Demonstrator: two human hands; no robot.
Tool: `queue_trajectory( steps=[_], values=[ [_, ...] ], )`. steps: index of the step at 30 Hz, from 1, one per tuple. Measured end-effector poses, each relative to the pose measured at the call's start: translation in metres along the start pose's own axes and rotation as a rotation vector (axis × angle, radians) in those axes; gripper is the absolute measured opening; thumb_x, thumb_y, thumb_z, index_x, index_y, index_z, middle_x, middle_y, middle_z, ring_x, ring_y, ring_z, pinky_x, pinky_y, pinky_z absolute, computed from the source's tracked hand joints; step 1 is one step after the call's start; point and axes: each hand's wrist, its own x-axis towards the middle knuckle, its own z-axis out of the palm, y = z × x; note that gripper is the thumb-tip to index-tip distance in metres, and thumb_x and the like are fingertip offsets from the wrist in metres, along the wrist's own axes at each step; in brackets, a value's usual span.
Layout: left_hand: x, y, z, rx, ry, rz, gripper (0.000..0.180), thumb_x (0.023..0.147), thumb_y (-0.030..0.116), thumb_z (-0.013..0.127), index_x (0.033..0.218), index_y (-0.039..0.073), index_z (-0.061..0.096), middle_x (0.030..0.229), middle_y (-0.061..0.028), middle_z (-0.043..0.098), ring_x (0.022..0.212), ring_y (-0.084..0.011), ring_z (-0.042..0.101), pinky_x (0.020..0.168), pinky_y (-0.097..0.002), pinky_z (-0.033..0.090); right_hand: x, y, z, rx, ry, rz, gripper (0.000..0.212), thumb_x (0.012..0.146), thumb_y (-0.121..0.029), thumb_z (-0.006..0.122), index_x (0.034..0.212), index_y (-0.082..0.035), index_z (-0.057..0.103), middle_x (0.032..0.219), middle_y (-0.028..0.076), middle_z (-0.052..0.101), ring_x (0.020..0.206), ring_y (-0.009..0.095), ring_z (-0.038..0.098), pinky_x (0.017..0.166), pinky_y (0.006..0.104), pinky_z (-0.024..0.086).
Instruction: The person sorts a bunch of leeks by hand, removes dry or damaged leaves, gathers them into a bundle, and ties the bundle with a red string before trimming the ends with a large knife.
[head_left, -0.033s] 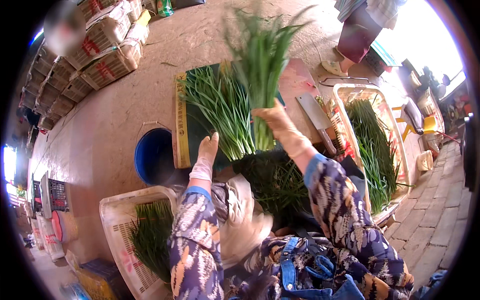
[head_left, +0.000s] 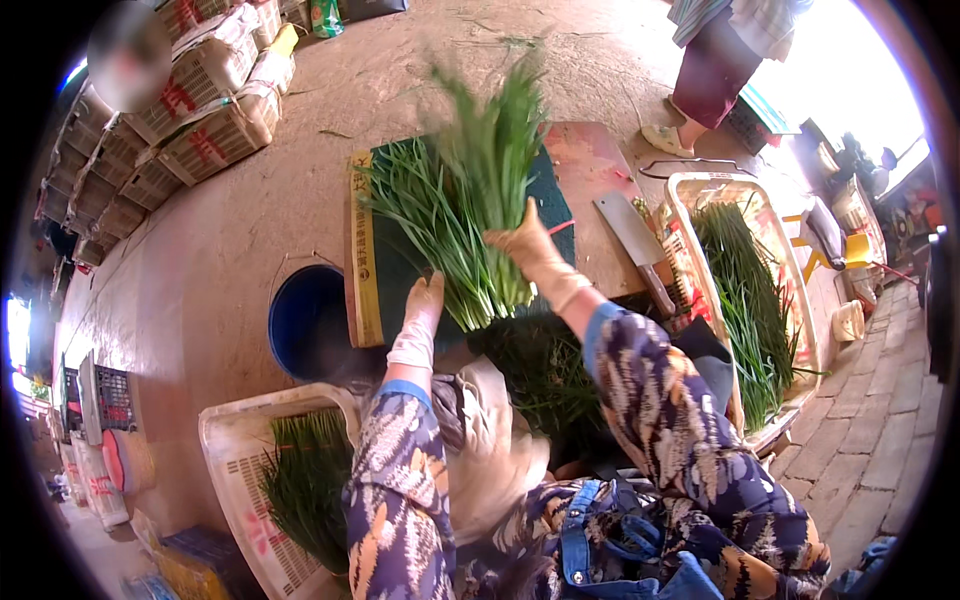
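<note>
Centre frame, the gloved right hand [head_left: 530, 250] clamps a bunch of garlic chives [head_left: 480, 190] upright by its stems, tips fanning loose, while the left hand [head_left: 422, 310] rests spread-fingered on the green tabletop [head_left: 400, 275] below.

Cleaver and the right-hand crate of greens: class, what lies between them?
In the head view, a small brush-like thing lies between the cleaver and the crate; its kind is unclear.
</note>
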Motion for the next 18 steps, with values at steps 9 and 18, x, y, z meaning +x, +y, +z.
queue_trajectory(
  steps=[9, 18],
  values=[
    [-0.021, 0.034, -0.008, -0.242, -0.23, -0.061, 0.064, 0.093, 0.054, 0.052, 0.134, 0.005, 0.054, 0.13, -0.0126, 0.058, 0.115, -0.0263, 0.055, 0.095, -0.0404, 0.045, -0.04, 0.003, 0.057, -0.579, -0.154, 0.122, 0.085, 0.076, -0.047, 0.071, 0.145, -0.013, 0.032, 0.13, 0.023, 0.044, 0.118, 0.042, 0.05, 0.088, 0.0549, 0.049],
    [-0.018, 0.045, -0.021, -0.418, -0.254, -0.328, 0.089, 0.09, 0.064, 0.051, 0.148, 0.001, 0.028, 0.151, -0.0239, 0.031, 0.141, -0.0351, 0.031, 0.116, -0.0457, 0.019, -0.082, 0.004, -0.042, -0.297, 0.06, -0.566, 0.078, 0.071, -0.034, 0.075, 0.136, -0.003, 0.045, 0.132, 0.026, 0.047, 0.118, 0.043, 0.049, 0.095, 0.0516, 0.043]
  ],
)
